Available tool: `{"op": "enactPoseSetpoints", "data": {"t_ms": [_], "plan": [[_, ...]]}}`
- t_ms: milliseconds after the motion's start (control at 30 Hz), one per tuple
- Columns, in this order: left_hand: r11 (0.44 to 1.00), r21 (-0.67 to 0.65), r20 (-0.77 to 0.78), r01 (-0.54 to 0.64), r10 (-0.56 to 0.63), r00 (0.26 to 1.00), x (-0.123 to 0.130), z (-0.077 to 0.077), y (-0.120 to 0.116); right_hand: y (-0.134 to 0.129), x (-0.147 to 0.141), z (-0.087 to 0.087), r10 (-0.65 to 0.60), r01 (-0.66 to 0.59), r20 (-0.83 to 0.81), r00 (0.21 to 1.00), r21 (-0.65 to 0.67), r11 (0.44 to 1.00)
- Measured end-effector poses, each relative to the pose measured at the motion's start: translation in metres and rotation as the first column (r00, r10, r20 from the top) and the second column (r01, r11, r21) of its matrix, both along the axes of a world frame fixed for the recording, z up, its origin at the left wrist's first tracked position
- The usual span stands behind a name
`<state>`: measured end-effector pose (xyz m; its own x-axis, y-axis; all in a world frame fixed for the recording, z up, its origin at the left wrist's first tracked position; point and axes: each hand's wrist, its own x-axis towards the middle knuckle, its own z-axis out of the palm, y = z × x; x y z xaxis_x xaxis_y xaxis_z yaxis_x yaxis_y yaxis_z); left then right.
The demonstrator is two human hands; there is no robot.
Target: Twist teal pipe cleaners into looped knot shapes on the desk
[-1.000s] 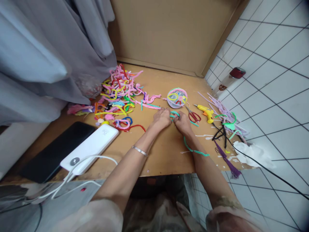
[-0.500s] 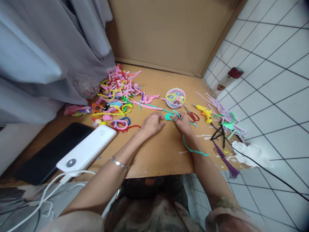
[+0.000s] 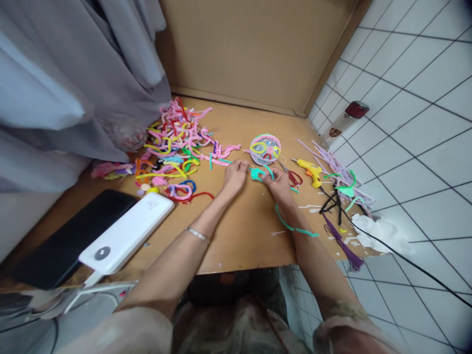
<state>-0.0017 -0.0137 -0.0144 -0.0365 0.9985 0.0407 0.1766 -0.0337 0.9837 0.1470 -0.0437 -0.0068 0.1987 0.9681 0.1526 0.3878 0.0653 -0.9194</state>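
My right hand [image 3: 278, 186] is closed on a teal-green pipe cleaner, part of which is wound into a small flat piece [image 3: 256, 173] beyond the fingertips. A loose length of teal pipe cleaner [image 3: 293, 228] trails below and across the right wrist. To its left, my left hand [image 3: 236, 178] has thumb and fingers pinched together on a thin teal pipe cleaner strand [image 3: 250, 168] that runs toward the wound piece; the fingers hide most of the grip. Behind the left fingertips lies a pink pipe cleaner [image 3: 214, 160]. Red-handled scissors [image 3: 294, 178] lie just past my right hand.
A round tub [image 3: 265, 150] stands behind my hands. At left are a heap of coloured pipe cleaners [image 3: 180, 130], a white power bank [image 3: 127, 233] and a black slab [image 3: 73, 238]. A yellow glue gun [image 3: 310, 172], its cord, lilac pipe cleaners [image 3: 341, 169] and a purple tassel [image 3: 344, 245] lie right.
My left hand has moved forward and right, and its fingers have closed at the teal strand. The wound teal piece has turned slightly in my right hand. The view has shifted a little.
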Motion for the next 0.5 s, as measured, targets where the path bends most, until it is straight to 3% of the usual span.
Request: {"op": "enactPoseSetpoints", "data": {"t_ms": [133, 300, 400, 500], "plan": [[0.991, 0.089, 0.151, 0.103, -0.115, 0.982, -0.004, -0.005, -0.009, -0.001, 0.002, 0.000, -0.015, 0.013, 0.092, 0.996, 0.019, 1.000], [0.975, 0.128, 0.148, 0.180, -0.198, 0.969, -0.005, -0.005, -0.015, -0.001, 0.004, -0.002, -0.012, 0.004, 0.172, 0.985, 0.044, 0.999], [0.971, 0.120, 0.172, 0.208, -0.227, 0.959, -0.001, -0.005, -0.014, -0.001, 0.003, -0.002, -0.004, 0.001, 0.116, 0.993, 0.027, 1.000], [0.970, 0.072, 0.294, 0.231, -0.242, 0.925, 0.000, -0.006, -0.012, -0.003, 0.001, 0.001, 0.063, -0.063, -0.075, 0.995, -0.001, 0.998]]}}
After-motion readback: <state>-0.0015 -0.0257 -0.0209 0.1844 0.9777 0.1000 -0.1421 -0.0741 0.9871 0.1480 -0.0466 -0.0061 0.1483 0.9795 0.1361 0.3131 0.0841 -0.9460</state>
